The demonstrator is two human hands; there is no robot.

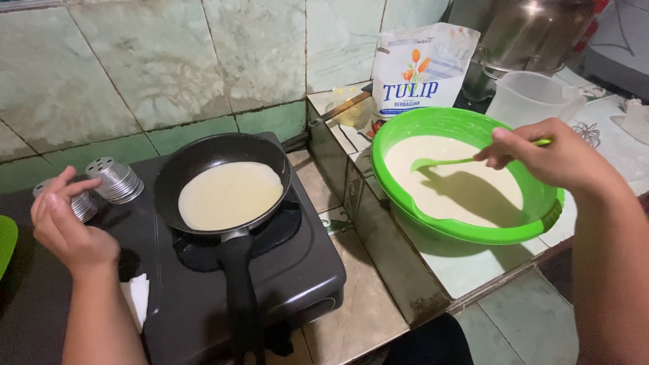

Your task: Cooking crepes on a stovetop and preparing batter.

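My right hand (551, 154) grips a green ladle (443, 162) by its handle, the scoop hovering over pale batter in a big green bowl (524, 230). A black frying pan (196, 162) stands on a black stove (297, 270), with a thin round of batter (230, 195) spread inside; its handle points toward me. My left hand (64, 220) hangs over the stove's left side, fingers loosely curled and holding nothing, close to two small metal moulds (115, 180).
A white flour bag (420, 71), a clear plastic jug (531, 98) and a large metal pot (534, 34) stand behind the bowl. A white cloth (138, 297) lies on the stove. Tiled wall at the back; tiled floor below.
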